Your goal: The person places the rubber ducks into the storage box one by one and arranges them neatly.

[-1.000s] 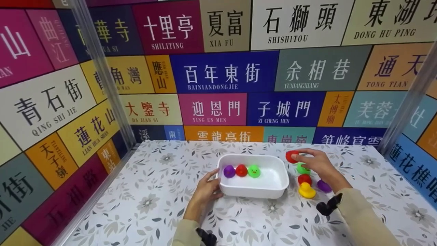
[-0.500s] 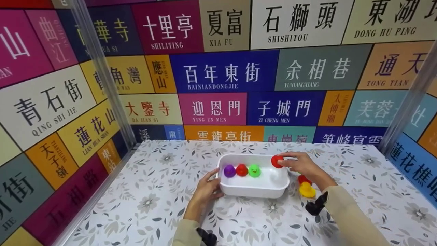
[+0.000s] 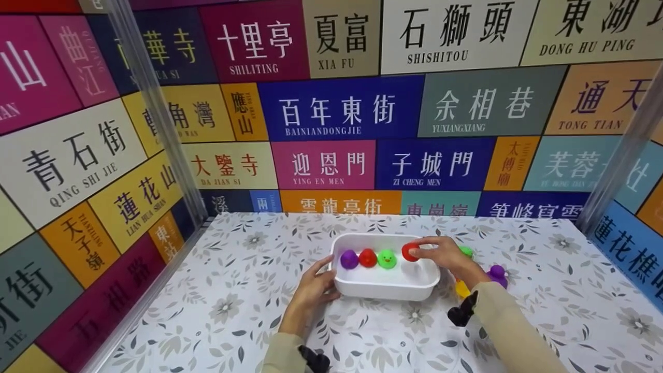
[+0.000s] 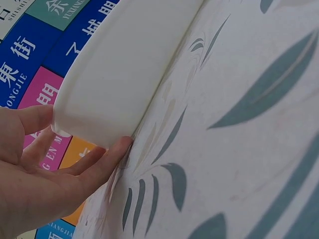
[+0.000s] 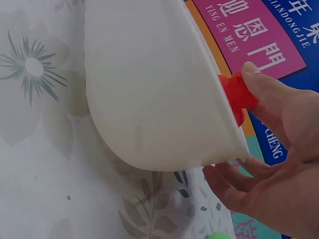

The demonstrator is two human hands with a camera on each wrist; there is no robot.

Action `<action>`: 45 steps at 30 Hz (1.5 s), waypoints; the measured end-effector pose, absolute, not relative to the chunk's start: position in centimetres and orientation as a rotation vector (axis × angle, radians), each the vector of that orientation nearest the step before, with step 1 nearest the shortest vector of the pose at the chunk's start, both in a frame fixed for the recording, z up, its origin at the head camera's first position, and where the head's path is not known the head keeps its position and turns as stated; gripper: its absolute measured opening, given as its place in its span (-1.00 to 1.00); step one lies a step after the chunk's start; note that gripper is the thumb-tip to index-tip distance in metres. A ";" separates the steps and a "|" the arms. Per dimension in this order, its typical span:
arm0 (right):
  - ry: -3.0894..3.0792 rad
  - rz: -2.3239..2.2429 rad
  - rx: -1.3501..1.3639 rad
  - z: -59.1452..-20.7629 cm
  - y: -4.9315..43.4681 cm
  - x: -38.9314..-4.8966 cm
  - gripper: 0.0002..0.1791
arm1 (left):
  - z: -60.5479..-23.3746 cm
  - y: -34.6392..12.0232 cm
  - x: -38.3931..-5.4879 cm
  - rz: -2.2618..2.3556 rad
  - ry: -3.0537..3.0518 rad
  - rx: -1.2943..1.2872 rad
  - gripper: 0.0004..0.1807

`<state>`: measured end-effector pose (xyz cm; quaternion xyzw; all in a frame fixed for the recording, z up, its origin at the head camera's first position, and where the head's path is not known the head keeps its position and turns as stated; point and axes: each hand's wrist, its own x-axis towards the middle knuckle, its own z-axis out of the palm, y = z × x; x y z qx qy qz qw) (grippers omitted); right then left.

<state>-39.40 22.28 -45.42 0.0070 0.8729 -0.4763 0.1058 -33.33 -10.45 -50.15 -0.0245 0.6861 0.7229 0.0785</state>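
Observation:
Thumb and fingers of my right hand point(image 3: 444, 255) pinch a red rubber duck point(image 3: 409, 252) over the right half of a white plastic tub point(image 3: 386, 291). In the right wrist view, part of this red duck point(image 5: 235, 94) shows beyond the tub's rim. Inside the tub, a purple duck point(image 3: 349, 259), another red duck point(image 3: 368, 257) and a green duck point(image 3: 387, 258) stand in a row from the left. My left hand point(image 3: 312, 284) touches the tub's left end with extended fingers; the left wrist view shows its fingertips against the tub wall point(image 4: 107, 74).
Right of the tub, partly behind my right hand and sleeve, are a green duck point(image 3: 466, 251), a yellow duck point(image 3: 461, 288) and a purple duck point(image 3: 497, 276). The table has a white floral cover point(image 3: 228, 305). Panels with Chinese lettering point(image 3: 342, 106) rise behind it.
The right hand has carried the red duck leftward from above the loose ducks to over the tub. The left hand and the tub have stayed in place.

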 end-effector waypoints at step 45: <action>2.683 -1.351 0.093 -47.5 20.4 -40.3 -0.52 | -50.0 -10.5 -33.0 2.212 2.002 -0.042 -0.39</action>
